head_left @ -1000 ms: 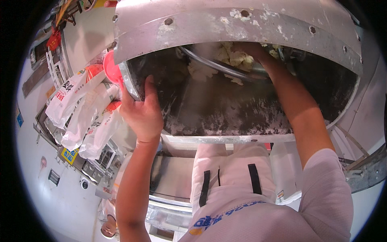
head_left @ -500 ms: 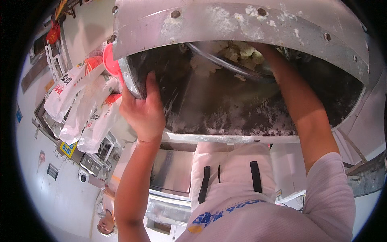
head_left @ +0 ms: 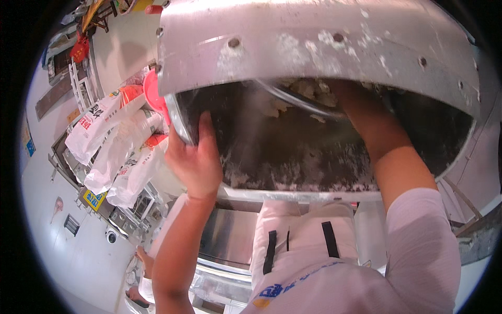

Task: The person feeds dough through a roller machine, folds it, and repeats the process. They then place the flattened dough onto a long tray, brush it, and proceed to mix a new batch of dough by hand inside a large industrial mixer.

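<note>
A large metal mixer tub [head_left: 293,152] opens in front of me, its dark inner wall streaked with flour. My left hand [head_left: 193,165] grips the tub's left rim, thumb inside and fingers round the outer side. Deep under the curved metal cover [head_left: 314,47] reaches my right hand [head_left: 348,97], close to lumpy pale dough [head_left: 308,90]. Shade and the cover hide its fingers, so I cannot tell whether it holds dough. A curved metal mixing bar [head_left: 293,98] crosses the tub beside the dough.
Just left of the rim is a pink plastic container [head_left: 152,90]. Several white sacks [head_left: 112,125] lie beyond it on the left. Bolts stud the cover's flour-smeared edge. Another person's arm [head_left: 146,261] shows at the lower left, next to a wall.
The view has shifted, so the tub sits slightly lower in the picture. My left hand keeps its hold on the rim. My right hand stays inside, now more shaded by the cover.
</note>
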### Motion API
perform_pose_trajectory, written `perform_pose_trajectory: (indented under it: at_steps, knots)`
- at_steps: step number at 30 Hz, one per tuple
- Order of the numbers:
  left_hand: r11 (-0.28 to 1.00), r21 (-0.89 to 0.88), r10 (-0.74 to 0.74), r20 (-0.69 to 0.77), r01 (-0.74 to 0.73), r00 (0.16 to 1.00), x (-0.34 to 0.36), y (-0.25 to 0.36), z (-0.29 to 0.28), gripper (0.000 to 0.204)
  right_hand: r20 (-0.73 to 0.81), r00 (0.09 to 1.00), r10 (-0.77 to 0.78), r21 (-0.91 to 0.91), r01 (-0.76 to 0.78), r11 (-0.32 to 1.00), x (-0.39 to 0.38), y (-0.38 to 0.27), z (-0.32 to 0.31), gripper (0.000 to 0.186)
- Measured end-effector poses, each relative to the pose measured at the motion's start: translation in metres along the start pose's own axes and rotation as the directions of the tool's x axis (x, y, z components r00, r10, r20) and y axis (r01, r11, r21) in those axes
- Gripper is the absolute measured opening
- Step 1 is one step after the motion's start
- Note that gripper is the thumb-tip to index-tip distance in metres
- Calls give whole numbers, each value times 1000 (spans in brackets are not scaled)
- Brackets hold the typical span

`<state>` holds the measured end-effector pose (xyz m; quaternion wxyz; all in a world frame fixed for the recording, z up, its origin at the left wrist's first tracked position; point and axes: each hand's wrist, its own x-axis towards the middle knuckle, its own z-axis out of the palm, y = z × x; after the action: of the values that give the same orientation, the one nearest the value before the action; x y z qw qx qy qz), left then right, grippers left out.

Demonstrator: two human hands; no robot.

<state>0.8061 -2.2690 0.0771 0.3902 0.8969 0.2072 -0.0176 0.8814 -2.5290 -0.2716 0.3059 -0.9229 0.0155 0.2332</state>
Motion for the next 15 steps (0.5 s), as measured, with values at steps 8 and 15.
perform_pose_trajectory:
  at_steps: [8, 15]
  knots:
    - [981, 15, 193, -78, -192, 978, -3, -3, 3, 19, 160, 945, 286, 904, -257, 342, -49, 10, -79, 66]
    - [977, 96, 196, -75, -188, 978, -7, 14, -7, 23, 308, 902, 303, 906, -375, 195, -132, -4, -172, 69]
